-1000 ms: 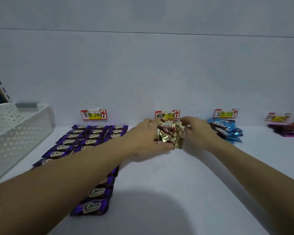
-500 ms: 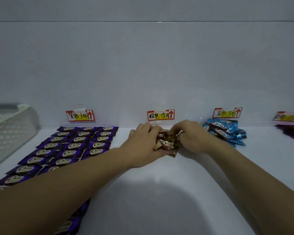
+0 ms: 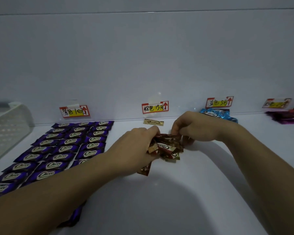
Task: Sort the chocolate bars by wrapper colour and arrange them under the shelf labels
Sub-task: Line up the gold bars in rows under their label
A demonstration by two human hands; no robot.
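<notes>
Sorting moves on: we now have one flat gold-brown foil chocolate bar laid just below the red-and-yellow paper middle label, a spot bare moments ago. Our left hand curls round the bunch of brown-and-gold wrapped bars; our right hand, fingers bent, seems to pinch the next from it. The brown row has begun.

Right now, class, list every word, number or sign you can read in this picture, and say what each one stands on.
"紫色 10元", red arrow: leftmost label.
"棕色 15元", red arrow: middle label.
"蓝色 5元", red arrow: third label.
"Choco": purple bars and brown bars.
Rightmost label: too blurred to read.
</notes>
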